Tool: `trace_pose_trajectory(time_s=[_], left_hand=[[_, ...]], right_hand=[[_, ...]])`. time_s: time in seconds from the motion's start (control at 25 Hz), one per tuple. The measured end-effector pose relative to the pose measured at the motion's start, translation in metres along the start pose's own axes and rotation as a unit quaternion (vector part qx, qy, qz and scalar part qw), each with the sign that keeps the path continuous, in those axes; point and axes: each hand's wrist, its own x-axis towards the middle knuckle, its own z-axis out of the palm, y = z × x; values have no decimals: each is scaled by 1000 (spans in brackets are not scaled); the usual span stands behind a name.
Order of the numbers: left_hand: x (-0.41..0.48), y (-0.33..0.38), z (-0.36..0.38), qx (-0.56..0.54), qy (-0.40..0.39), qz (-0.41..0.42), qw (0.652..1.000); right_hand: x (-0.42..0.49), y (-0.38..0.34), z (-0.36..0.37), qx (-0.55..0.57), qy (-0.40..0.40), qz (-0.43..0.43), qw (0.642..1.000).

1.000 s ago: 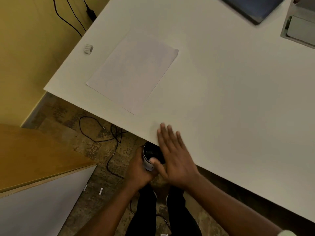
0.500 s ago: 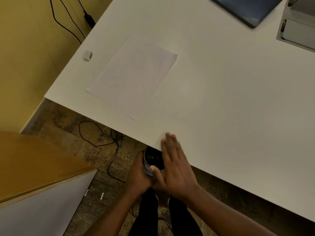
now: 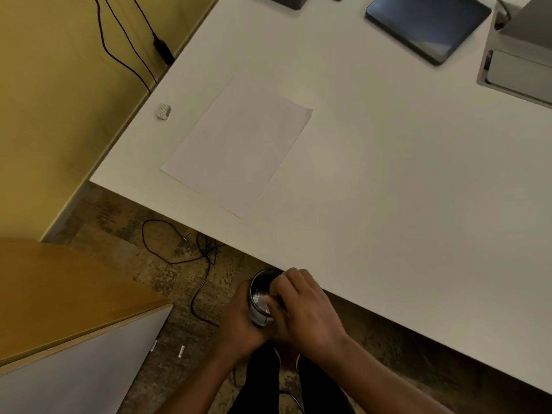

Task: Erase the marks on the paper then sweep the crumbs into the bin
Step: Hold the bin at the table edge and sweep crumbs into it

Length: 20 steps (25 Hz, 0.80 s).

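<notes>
A white sheet of paper [image 3: 239, 144] lies near the table's left corner, and no marks show on it. A small white eraser [image 3: 163, 111] sits left of the paper by the table edge. My left hand [image 3: 239, 324] holds a small round bin [image 3: 260, 297] with a dark inside just below the table's front edge. My right hand [image 3: 304, 309] is off the table, fingers curled over the bin's rim. Crumbs are too small to see.
The white table [image 3: 388, 189] carries a dark tablet [image 3: 427, 25] and a grey laptop [image 3: 519, 61] at the back right. A wooden cabinet [image 3: 59, 309] stands at the lower left. Black cables [image 3: 179, 249] lie on the floor.
My right hand slid off the table's front edge toward me and now curls over the bin's rim. The left hand kept the bin under the edge.
</notes>
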Motion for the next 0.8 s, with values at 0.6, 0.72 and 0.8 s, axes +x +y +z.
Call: trace_pose_trajectory(time_s=[0.6, 0.72, 0.8], left_hand=[[45, 117, -56, 57, 0, 243, 968], [85, 138, -58, 103, -32, 256, 961], [120, 147, -62, 176, -57, 269, 945]], right_hand=[[30, -20, -90, 47, 54, 119, 990], [56, 1, -100, 46, 100, 133, 985], [73, 26, -110, 41, 131, 153, 979]])
